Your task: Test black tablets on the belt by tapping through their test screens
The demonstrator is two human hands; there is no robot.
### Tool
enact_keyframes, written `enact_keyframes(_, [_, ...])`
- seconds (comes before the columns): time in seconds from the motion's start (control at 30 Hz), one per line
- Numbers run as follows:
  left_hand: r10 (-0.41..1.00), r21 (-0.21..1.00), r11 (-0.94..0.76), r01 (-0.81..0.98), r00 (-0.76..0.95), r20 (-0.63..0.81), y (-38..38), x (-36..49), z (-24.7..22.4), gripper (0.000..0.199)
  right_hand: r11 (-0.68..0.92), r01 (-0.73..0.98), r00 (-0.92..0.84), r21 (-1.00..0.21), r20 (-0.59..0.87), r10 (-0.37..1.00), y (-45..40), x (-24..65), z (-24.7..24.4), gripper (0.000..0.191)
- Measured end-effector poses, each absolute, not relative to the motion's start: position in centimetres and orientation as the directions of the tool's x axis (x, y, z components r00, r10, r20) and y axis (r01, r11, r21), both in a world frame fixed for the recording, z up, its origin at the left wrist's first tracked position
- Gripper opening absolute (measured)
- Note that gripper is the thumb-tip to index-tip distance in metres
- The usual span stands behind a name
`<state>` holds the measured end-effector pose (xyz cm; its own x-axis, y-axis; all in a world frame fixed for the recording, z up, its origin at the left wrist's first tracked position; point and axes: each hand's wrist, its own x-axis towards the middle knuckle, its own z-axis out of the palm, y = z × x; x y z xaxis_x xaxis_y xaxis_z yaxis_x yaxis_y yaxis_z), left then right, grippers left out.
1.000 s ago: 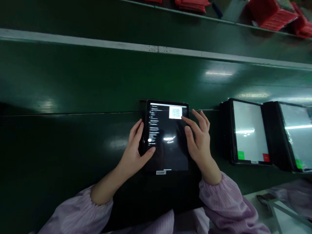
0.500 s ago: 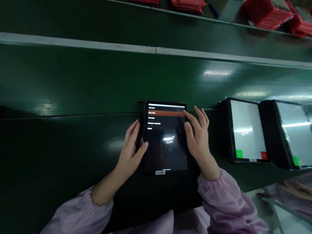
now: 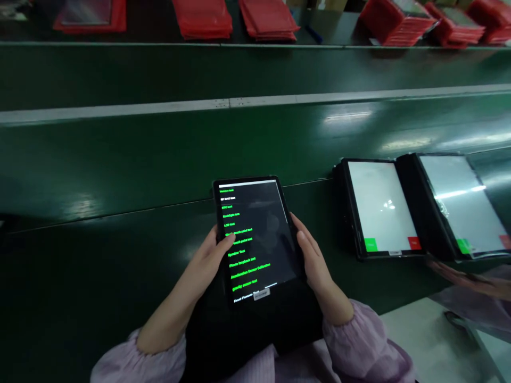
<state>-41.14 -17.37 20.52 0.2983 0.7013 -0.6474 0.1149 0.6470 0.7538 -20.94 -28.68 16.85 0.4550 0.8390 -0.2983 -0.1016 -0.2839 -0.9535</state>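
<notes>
A black tablet (image 3: 261,239) is tilted slightly between my two hands, its dark screen showing a list of mostly green text lines. My left hand (image 3: 207,258) grips its left edge, the thumb over the screen and the fingers partly hidden behind. Along the right edge my right hand (image 3: 315,260) is wrapped, thumb at the rim. A small white label (image 3: 262,294) sits on the tablet's bottom edge.
To the right on the green bench (image 3: 120,159) lie two tablets, a nearer one (image 3: 381,207) and a farther one (image 3: 459,197), with white screens and green and red corner squares. Red stacks (image 3: 203,18) line the upper shelf. Another person's hand (image 3: 467,279) is at the right.
The tablet's screen went from a short menu with an orange bar to a long green list. My right hand left the screen and took the right edge. The view shifted, and another person's hand moved nearer the tablets.
</notes>
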Motion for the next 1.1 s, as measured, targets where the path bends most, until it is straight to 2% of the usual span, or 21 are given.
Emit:
enact_keyframes(0.13, [0.744, 0.79, 0.604, 0.105, 0.28, -0.607, -18.5, -40.3, 20.3, 0.079, -0.159, -0.275, 0.393, -0.948, -0.262, 0.881, -29.0, -19.9, 16.0, 0.089])
enact_keyframes(0.23, [0.732, 0.771, 0.633, 0.061, 0.275, -0.623, -19.3, -39.8, 20.5, 0.099, -0.096, -0.294, 0.355, -0.951, -0.202, 0.913, -29.9, -19.2, 15.7, 0.085])
enact_keyframes(0.3, [0.735, 0.765, 0.644, 0.01, 0.268, -0.622, -19.9, -39.0, 20.9, 0.105, -0.089, -0.251, 0.372, -0.964, -0.181, 0.91, -30.7, -18.7, 15.6, 0.081])
enact_keyframes(0.37, [0.758, 0.774, 0.632, -0.024, 0.227, -0.612, -20.6, -37.8, 21.5, 0.103, -0.09, -0.156, 0.39, -0.984, -0.145, 0.909, -31.4, -18.1, 15.6, 0.08])
enact_keyframes(0.5, [0.805, 0.81, 0.585, -0.037, 0.143, -0.575, -22.0, -35.5, 22.1, 0.09, -0.044, 0.156, 0.36, -0.987, 0.015, 0.933, -32.4, -17.2, 16.2, 0.078])
enact_keyframes(0.6, [0.819, 0.823, 0.566, -0.053, 0.145, -0.555, -22.6, -35.1, 21.6, 0.081, -0.071, 0.29, 0.329, -0.954, 0.03, 0.944, -32.5, -17.2, 16.8, 0.072])
enact_keyframes(0.8, [0.789, 0.796, 0.602, 0.056, 0.108, -0.604, -23.2, -36.6, 20.5, 0.07, -0.155, 0.294, 0.319, -0.943, -0.056, 0.946, -32.5, -17.6, 17.1, 0.069])
enact_keyframes(1.1, [0.784, 0.764, 0.618, 0.184, -0.066, -0.618, -24.3, -36.5, 21.8, 0.073, -0.067, 0.255, 0.342, -0.964, 0.025, 0.939, -32.7, -18.0, 17.5, 0.078])
